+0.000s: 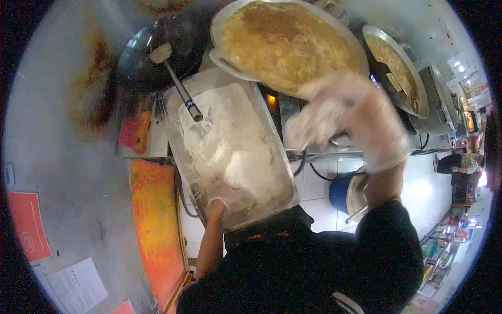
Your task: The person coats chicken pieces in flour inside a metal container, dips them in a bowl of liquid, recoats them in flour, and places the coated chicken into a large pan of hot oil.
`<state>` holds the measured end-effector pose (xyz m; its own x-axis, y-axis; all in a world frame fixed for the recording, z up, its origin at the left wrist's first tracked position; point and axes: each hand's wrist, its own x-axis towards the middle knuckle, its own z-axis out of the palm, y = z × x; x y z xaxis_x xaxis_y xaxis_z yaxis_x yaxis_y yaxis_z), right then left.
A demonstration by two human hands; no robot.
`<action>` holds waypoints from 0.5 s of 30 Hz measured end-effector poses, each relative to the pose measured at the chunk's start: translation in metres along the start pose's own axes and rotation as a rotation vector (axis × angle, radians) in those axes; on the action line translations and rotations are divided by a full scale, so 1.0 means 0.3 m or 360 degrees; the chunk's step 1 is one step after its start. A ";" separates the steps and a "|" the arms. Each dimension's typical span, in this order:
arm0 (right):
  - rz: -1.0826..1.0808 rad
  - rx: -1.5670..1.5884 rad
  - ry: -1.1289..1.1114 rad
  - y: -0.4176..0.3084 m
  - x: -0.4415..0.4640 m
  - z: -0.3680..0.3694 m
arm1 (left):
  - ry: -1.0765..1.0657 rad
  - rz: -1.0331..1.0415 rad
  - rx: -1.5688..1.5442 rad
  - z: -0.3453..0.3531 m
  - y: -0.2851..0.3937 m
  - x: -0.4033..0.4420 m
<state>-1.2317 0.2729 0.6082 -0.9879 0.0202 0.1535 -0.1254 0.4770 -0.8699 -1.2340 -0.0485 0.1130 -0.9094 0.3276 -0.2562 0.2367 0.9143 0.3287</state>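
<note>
My left hand (pixel 228 195), in a thin clear glove dusted with flour, dips into the near end of a metal tray (pixel 285 180) of white flour (pixel 251 170). Its fingers are hard to make out against the flour. My right hand (pixel 353 118), in a loose clear plastic glove, is raised beside the near rim of a large wok of yellow-brown oil (pixel 293 44). Motion smears its fingers, and whether it holds anything is unclear. A ladle with a metal handle (pixel 183 94) reaches from a dark wok (pixel 138 60) over the tray's far left corner.
A second pan of oil (pixel 389 52) stands at the right, with a dark-handled tool (pixel 395 81) across it. A blue bucket (pixel 342 191) stands on the tiled floor. An orange-yellow panel (pixel 154 209) lies left of the tray. Another person (pixel 465 163) is far right.
</note>
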 end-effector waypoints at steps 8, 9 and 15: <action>-0.0352 -0.1520 -0.0145 0.305 0.621 -0.408 | -0.0630 -0.0547 -0.0210 -0.463 0.260 0.044; -0.0336 -0.1683 -0.0232 0.399 0.699 -0.431 | -0.0311 -0.0358 -0.0092 -0.332 0.215 0.079; -0.0396 -0.1825 -0.0133 0.885 0.957 -0.456 | -0.0315 -0.0273 -0.0101 -0.377 0.229 0.130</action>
<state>-1.5362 0.5255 0.4854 -0.9560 -0.2222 0.1915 -0.2026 0.9723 0.1169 -1.2919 0.0002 0.2285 -0.8482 0.2152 -0.4840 0.0574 0.9457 0.3199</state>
